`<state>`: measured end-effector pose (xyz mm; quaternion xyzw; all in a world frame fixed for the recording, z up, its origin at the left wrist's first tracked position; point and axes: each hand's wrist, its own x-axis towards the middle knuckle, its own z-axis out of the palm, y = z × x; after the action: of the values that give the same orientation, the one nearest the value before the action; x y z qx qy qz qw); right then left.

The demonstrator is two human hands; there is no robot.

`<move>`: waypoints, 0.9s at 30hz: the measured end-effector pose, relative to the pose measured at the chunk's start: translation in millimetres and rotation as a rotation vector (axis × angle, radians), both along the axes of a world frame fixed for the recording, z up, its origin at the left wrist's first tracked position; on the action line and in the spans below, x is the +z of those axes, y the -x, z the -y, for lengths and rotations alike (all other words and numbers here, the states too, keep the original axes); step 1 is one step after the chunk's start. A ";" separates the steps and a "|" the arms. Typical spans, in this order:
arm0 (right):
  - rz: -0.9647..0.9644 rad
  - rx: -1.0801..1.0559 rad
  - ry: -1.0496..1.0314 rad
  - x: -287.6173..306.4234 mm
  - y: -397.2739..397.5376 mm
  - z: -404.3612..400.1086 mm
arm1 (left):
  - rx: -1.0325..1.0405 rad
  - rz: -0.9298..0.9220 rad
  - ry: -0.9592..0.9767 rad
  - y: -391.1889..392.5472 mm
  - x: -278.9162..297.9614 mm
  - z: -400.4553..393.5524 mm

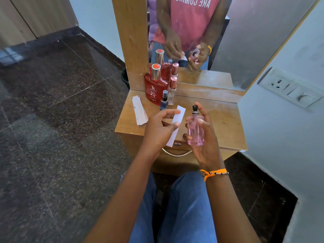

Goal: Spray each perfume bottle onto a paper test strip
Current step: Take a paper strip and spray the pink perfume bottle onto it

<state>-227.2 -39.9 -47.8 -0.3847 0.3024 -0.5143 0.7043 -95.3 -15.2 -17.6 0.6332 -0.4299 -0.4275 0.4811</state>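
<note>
My right hand (204,137) grips a clear pink perfume bottle (195,131) upright above the wooden table (226,120); its black spray nozzle is uncapped, with my index finger raised beside it. My left hand (158,130) pinches a white paper test strip (177,126) between thumb and fingers, just left of the bottle. A stack of spare white strips (139,110) lies at the table's left edge. At the back left stand a large red bottle (155,85), a slim clear bottle with a pink cap (172,90) and a small blue spray bottle (164,100).
A mirror (210,41) behind the table reflects my hands and the bottles. The table has a front drawer with a metal handle (177,153). A wall switch plate (289,88) is on the right. Dark stone floor lies to the left.
</note>
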 end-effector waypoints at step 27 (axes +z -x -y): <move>-1.421 -0.269 0.891 7.7 7.5 18.0 | 0.097 -0.128 -0.081 -1.8 -3.8 13.0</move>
<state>-234.7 -57.8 -40.1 -0.8186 0.4853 -0.3009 0.0622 -93.5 -28.2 -21.4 0.6437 -0.3492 -0.4605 0.5017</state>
